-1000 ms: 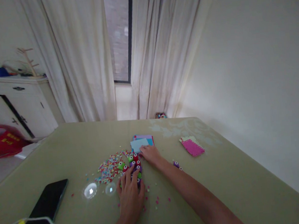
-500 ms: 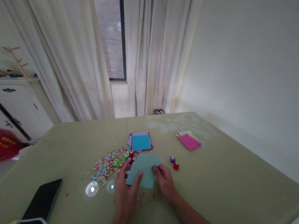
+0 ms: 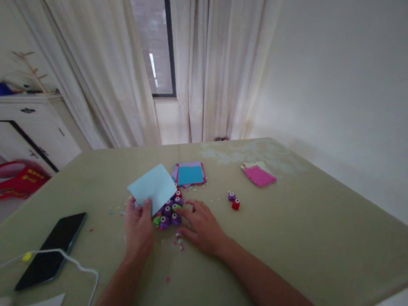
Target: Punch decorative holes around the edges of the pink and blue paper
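Note:
My left hand (image 3: 139,227) pinches a light blue square sheet (image 3: 153,188) by its lower edge, thumb on top, holding it tilted above the table. Beside it lies a cluster of small one-eyed figures (image 3: 168,210), purple, green and red, partly covered by the sheet. My right hand (image 3: 204,227) is at the right side of this cluster, fingers apart, index fingertip close to or touching a green figure. Small coloured bits (image 3: 180,242) lie below its thumb. Whatever lies behind the sheet is mostly hidden.
A stack of coloured squares, blue on top (image 3: 190,175), lies beyond the figures. Pink square (image 3: 259,175) on a pale one sits farther right. Purple figure (image 3: 231,196) and red figure (image 3: 236,205) stand apart. Left are a black phone (image 3: 53,249) and a white cable (image 3: 81,267).
My left hand has moved left and raised the sheet. The right hand has let go of the sheet and come beside the figures, now more exposed. The view has tilted down.

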`<state>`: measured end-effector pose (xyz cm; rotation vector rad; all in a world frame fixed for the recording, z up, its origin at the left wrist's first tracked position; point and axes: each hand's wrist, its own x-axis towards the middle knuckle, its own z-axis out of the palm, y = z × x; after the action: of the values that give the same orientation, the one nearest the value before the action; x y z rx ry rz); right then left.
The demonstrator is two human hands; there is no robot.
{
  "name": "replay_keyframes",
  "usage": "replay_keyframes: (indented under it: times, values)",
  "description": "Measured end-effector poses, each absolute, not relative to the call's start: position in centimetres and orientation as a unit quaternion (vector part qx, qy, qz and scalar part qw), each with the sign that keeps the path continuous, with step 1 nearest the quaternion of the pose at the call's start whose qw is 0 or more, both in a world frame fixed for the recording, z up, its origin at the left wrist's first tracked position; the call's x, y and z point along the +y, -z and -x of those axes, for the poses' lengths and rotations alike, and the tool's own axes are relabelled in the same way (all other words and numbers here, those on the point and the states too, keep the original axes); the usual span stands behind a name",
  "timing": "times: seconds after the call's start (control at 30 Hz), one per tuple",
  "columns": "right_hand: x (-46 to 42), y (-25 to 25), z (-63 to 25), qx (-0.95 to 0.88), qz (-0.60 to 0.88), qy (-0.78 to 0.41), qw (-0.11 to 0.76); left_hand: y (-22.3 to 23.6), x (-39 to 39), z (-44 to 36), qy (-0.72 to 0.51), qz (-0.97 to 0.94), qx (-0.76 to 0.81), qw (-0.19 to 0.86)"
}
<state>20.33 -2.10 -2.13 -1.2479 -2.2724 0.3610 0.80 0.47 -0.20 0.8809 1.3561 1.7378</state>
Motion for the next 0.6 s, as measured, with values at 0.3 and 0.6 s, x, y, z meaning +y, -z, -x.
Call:
replay_keyframes:
  times: [0.3, 0.6]
  values:
    - [-2.1, 2.2, -19.9, -0.822, 0.455, -0.187, 0.288, 0.1, -0.4, -1.6, -0.667, -0.389, 0.508, 0.382]
    - [-1.9, 1.0, -23.6, -0.675, 0.484, -0.347, 0.436, -0.7, -2.3, -3.6, -0.616, -0.391, 0.516, 0.448]
